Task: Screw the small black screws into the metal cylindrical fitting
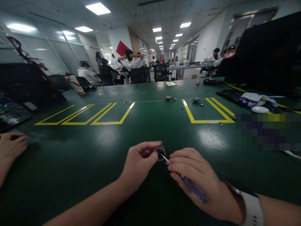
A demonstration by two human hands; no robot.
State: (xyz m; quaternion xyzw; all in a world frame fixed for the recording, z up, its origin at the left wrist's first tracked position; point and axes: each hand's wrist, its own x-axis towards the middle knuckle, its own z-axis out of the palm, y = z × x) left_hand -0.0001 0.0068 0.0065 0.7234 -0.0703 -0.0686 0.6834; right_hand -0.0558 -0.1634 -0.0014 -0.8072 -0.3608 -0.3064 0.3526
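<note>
Near the middle of the green table, my left hand [140, 161] pinches a small round metal part [161, 152], its open end tilted toward my right side. My right hand [194, 175] is closed around a screwdriver [193, 188] with a clear purple handle. The thin metal shaft points up and left, and its tip reaches into the opening of the round part. The exact contact inside is too small to make out. A white-strapped watch [252, 205] is on my right wrist.
Two dark metal tool parts [170, 98] [198, 101] lie beyond my hands, near yellow tape outlines [211, 121]. A red screwdriver [197, 83] lies farther back. Gloves [257, 100] are at right. Another person's hand [13, 146] rests on the table at far left.
</note>
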